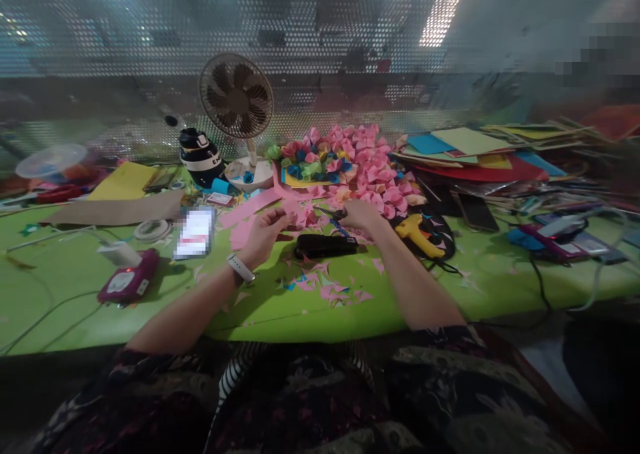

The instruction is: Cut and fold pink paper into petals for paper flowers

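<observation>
My left hand point(267, 233), with a white band on its wrist, is closed in a pinch on a piece of pink paper point(299, 212); its exact outline blends with the paper behind. Across from it, my right hand point(359, 215) is closed around scissors point(327, 213), whose blades point left toward that paper. A black stapler point(325, 246) lies just below both hands. Pink paper scraps point(333, 291) are scattered nearer the table edge. Pink paper strips point(253, 207) lie left of my left hand. Beyond my right hand rises a heap of folded pink paper flowers point(373, 157).
A fan point(237, 97) and a black bottle point(200, 157) stand at the back. To the right are a yellow glue gun point(420, 235), a phone point(477, 212) and stacked coloured paper point(470, 144). At left are a lit phone point(195, 233) and a purple power strip point(130, 277) with cables.
</observation>
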### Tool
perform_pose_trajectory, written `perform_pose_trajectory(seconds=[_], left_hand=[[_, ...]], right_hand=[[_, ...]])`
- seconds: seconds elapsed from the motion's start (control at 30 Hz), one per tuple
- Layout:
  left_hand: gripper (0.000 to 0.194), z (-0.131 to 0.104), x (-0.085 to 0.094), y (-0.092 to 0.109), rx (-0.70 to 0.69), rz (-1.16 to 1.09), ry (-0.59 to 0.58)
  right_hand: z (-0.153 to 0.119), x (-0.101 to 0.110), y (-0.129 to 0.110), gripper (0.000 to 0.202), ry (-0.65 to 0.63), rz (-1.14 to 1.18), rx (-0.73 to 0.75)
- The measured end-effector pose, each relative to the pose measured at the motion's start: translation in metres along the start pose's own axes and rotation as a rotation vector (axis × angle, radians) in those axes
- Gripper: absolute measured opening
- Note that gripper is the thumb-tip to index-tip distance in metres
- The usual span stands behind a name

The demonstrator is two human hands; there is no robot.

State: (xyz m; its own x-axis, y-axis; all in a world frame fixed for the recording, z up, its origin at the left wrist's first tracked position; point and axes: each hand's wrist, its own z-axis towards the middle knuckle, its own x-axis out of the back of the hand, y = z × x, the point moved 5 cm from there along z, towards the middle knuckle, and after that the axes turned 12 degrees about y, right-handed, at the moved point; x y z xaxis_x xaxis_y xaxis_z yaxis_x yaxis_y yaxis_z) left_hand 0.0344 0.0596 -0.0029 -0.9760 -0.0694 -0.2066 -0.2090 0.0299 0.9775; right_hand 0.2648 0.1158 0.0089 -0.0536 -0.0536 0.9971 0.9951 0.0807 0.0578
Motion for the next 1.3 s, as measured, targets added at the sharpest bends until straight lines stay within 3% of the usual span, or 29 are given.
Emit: perform_pose_trajectory(seconds=[0.27,0.4,0.53,0.63,0.73,0.9,1.0,1.3], left_hand=[[0.049,0.000,0.001,0.002,0.037,-0.090,0.019],[0.048,0.002,0.003,0.003,0.029,-0.127,0.039],[0.042,0.005,0.005,0.002,0.031,-0.162,0.048],[0.039,0.006,0.006,0.003,0.053,-0.202,0.062],[0.039,0.007,0.008,0.006,0.035,-0.245,0.089],[0.037,0.011,0.014,0.012,-0.044,-0.310,0.151],[0.034,0.014,0.016,0.012,-0.066,-0.307,0.154],[0.033,0.008,0.010,0.016,-0.029,-0.360,0.132]], right_hand=[[0.000,0.006,0.014,0.029,-0.072,-0.039,-0.009],[0.000,0.012,0.027,0.013,-0.063,0.057,-0.037],[-0.003,0.020,0.024,0.009,-0.019,0.546,-0.061],[-0.012,0.024,-0.001,0.015,-0.070,1.003,-0.027],[-0.023,0.027,-0.029,0.035,-0.101,1.173,-0.010],[-0.034,0.032,-0.051,0.054,-0.119,1.199,0.016],[-0.039,0.034,-0.057,0.054,-0.186,1.174,0.122],[-0.041,0.030,-0.063,0.047,-0.201,1.127,0.253]])
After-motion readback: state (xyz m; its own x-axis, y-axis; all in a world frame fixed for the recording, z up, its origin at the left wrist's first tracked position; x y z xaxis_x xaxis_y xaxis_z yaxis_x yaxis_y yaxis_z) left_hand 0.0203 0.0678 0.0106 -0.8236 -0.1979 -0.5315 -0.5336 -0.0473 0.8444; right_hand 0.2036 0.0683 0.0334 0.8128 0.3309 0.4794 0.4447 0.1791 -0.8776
